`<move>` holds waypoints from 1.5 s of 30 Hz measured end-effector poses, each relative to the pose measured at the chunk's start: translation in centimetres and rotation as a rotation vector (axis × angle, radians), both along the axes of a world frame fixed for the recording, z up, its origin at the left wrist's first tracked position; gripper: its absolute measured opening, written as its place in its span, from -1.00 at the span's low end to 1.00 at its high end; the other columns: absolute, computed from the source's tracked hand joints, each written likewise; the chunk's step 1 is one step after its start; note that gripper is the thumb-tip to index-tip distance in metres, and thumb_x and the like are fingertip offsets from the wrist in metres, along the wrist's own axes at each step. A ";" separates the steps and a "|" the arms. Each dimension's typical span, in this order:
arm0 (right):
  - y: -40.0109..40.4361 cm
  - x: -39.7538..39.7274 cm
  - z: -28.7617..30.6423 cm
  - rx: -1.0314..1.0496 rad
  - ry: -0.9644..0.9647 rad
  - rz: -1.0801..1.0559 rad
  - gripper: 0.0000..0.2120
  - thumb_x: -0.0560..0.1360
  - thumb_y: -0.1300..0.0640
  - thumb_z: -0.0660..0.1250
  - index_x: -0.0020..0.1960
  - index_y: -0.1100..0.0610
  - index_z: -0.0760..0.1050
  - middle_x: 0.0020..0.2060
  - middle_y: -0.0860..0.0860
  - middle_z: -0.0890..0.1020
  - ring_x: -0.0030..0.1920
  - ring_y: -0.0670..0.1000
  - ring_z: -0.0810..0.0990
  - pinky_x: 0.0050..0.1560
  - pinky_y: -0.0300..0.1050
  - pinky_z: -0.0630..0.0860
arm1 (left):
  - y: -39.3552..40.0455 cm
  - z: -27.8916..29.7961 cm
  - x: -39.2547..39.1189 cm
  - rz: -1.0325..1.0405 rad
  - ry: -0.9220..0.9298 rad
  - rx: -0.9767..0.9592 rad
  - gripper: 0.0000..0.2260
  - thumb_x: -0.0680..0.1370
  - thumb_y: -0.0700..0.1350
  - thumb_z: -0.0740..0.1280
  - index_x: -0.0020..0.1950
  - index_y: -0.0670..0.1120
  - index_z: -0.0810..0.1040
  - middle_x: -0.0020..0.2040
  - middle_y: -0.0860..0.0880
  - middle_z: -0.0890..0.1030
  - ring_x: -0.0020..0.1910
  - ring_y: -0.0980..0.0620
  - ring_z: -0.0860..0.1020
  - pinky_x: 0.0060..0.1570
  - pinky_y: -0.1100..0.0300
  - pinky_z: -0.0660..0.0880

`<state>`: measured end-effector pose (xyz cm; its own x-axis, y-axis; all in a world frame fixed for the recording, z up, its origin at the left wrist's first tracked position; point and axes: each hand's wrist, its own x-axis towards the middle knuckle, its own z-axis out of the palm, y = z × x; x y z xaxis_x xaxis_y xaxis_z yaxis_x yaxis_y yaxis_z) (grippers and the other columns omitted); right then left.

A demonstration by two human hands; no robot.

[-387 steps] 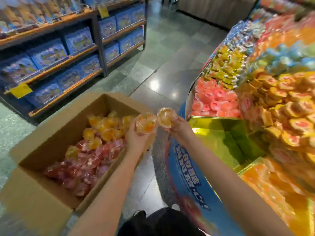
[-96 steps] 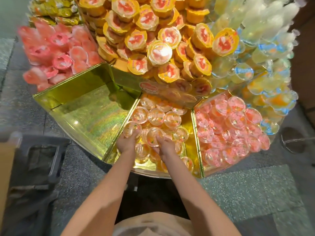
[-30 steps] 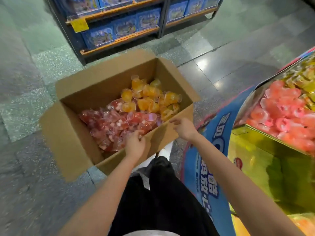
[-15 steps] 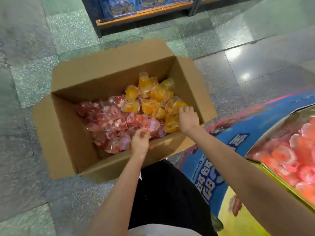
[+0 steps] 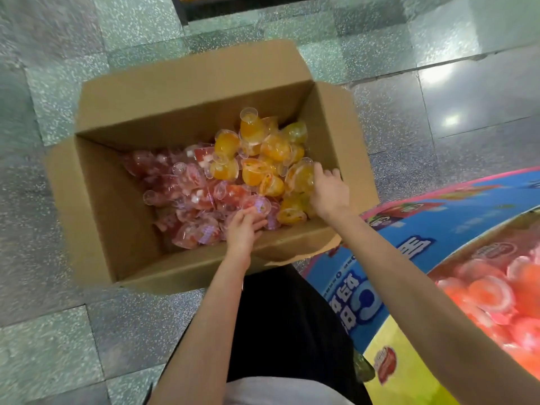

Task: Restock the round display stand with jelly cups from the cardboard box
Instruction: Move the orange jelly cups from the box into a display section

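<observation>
Your right hand (image 5: 328, 190) has moved deeper into the cardboard box (image 5: 187, 92) and now curls around an orange jelly cup (image 5: 301, 176) — a fresh pick has begun. Your left hand (image 5: 244, 229) seems to close on a red jelly cup (image 5: 257, 205) just beyond its fingertips — blurred.

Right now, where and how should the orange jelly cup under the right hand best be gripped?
Grip the orange jelly cup around its round body, from above and the right, where the right hand already touches it. It lies tilted atop the pile in the cardboard box, sides exposed.
</observation>
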<state>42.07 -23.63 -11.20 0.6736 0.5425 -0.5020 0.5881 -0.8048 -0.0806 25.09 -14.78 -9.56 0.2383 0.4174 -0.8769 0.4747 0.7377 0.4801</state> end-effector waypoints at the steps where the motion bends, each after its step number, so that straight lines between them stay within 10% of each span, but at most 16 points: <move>1: -0.1 0.1 0.4 0.090 0.052 -0.109 -0.42 0.48 0.16 0.38 0.40 0.17 0.21 0.15 0.19 0.54 0.22 0.21 0.43 0.02 0.05 0.48 | 0.1 0.1 0.2 0.008 -0.010 -0.021 -0.71 0.65 -0.11 0.19 0.34 -0.16 0.44 0.12 -0.08 0.60 0.02 0.05 0.60 0.15 0.10 0.49; 5: -0.3 -0.3 2.9 0.394 0.550 -0.512 -0.38 0.37 0.07 0.54 0.32 0.16 0.35 0.16 -0.02 0.52 0.11 0.01 0.53 0.08 -0.15 0.46 | 0.5 1.0 1.2 0.081 -0.096 -0.122 -0.62 0.63 0.07 0.19 0.36 -0.10 0.42 0.22 -0.11 0.58 0.16 -0.03 0.57 0.03 0.08 0.57; 11: -0.2 -3.2 3.6 0.431 0.945 -0.370 -0.48 0.42 0.10 0.49 0.30 0.10 0.37 0.19 -0.02 0.56 0.15 -0.05 0.56 0.16 -0.21 0.49 | 0.5 1.3 2.0 0.205 -0.237 -0.266 -0.60 0.61 0.11 0.21 0.33 -0.11 0.48 0.14 -0.15 0.64 0.13 -0.12 0.62 0.06 -0.10 0.59; 23: 0.1 -2.4 -3.8 -0.122 0.514 -0.031 -0.22 0.39 0.14 0.50 0.51 0.00 0.21 0.37 0.16 0.37 0.38 0.18 0.34 0.29 0.01 0.39 | 0.6 -0.7 -0.1 0.643 0.002 -0.101 -0.54 0.47 -0.10 0.47 0.32 -0.15 0.46 0.21 -0.07 0.55 0.20 -0.08 0.55 -0.02 0.02 0.60; 33: 0.6 -2.6 -4.8 -0.055 0.358 0.017 -0.58 0.60 0.18 0.22 0.44 0.04 0.28 0.15 0.18 0.55 0.15 0.21 0.54 -0.06 -0.02 0.45 | 1.1 -2.0 -1.3 0.429 0.253 0.093 -0.47 0.32 -0.16 0.59 0.19 -0.06 0.42 0.17 -0.08 0.47 0.12 -0.05 0.48 0.23 -0.02 0.50; 40: 1.1 -4.8 -2.2 0.354 0.680 -0.777 -0.56 0.65 0.07 0.13 0.49 0.17 0.23 0.25 0.12 0.49 0.10 0.15 0.57 0.11 0.13 0.56 | 1.7 -1.2 -2.4 0.329 0.053 0.182 -0.60 0.30 -0.09 0.60 -0.01 0.24 0.52 0.26 -0.01 0.49 0.25 -0.07 0.47 0.20 -0.10 0.51; 45: 0.6 -10.5 1.3 0.809 0.808 -1.291 -0.61 0.65 0.13 0.13 0.46 0.15 0.24 0.37 0.17 0.38 0.26 0.23 0.50 -0.06 0.03 0.65 | 1.6 0.7 -3.7 0.352 -0.194 0.043 -0.60 0.47 -0.05 0.47 0.26 0.01 0.46 0.28 -0.06 0.52 0.24 -0.05 0.52 0.12 -0.05 0.57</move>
<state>31.54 -23.04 -9.89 0.5773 0.1621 -0.8003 -0.7450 -0.2967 -0.5975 21.43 -13.13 -8.88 0.2340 0.5383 -0.8096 0.0944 0.8162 0.5700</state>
